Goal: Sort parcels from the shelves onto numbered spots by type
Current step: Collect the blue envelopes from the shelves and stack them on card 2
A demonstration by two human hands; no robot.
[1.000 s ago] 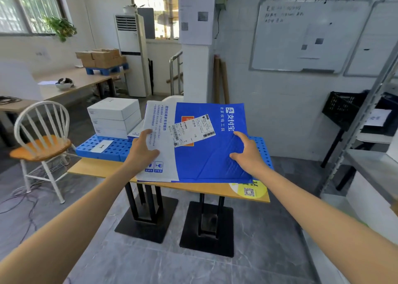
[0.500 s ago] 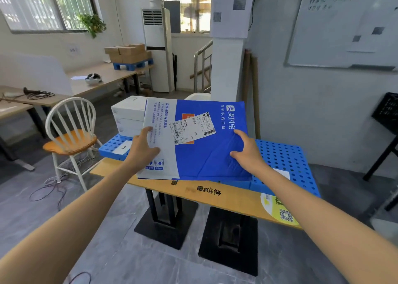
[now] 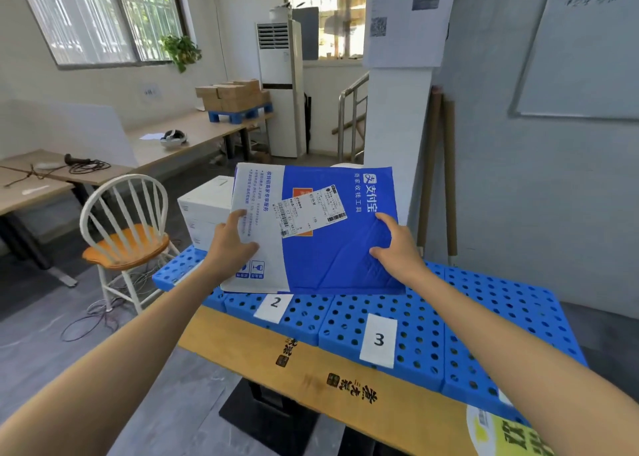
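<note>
A flat blue-and-white mailer bag (image 3: 332,258) with a shipping label hangs in the air over the blue perforated pallets (image 3: 484,317). My left hand (image 3: 230,244) grips its white left edge, thumb on top. My right hand (image 3: 394,244) grips its blue right side. The bag hovers above the white label marked 2 (image 3: 275,304). A label marked 3 (image 3: 378,339) lies to the right on the neighbouring pallet. A stack of white boxes (image 3: 204,213) stands on the pallet at the left, partly hidden behind the bag.
The pallets sit on a wooden table (image 3: 262,355) with a black base. A white chair (image 3: 124,234) with an orange seat stands to the left. Desks with brown cartons (image 3: 231,97) line the far wall. A white pillar (image 3: 397,109) rises behind the table.
The view has moved closer to the table and to the left. The bag, still held in both hands, now hangs over the label 2, and labels 2 and 3 have come into sight.
</note>
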